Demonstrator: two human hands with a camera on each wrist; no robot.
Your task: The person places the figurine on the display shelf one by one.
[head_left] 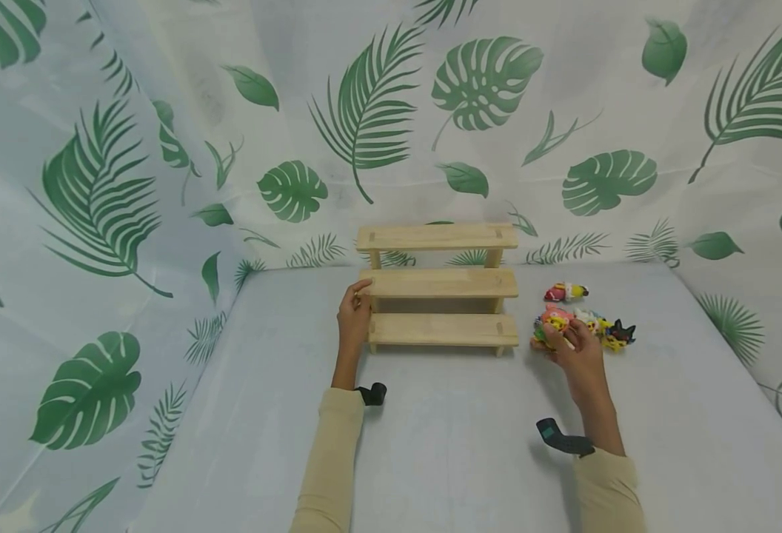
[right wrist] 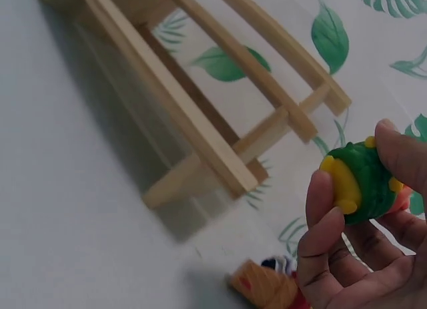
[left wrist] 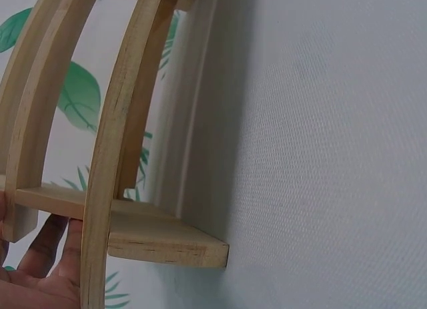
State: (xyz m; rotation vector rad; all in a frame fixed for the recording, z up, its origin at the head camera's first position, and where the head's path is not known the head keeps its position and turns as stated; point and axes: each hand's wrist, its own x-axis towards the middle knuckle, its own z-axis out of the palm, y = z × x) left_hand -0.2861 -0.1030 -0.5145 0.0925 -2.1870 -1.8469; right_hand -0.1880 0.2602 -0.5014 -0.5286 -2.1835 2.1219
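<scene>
While pinched in the right hand (head_left: 580,355) grip above the bench (head_left: 458,444), looks small and rounded: green toy (right wrist: 365,182) with yellow patches. Beside three-step wooden rack (head_left: 440,285), left hand (head_left: 354,314) fingers relaxed against its end.

Pale, matt bare-wood stepped shelf (head_left: 440,283); glossy plastic toy (right wrist: 363,182); finely woven matt tablecloth (head_left: 458,437).
</scene>
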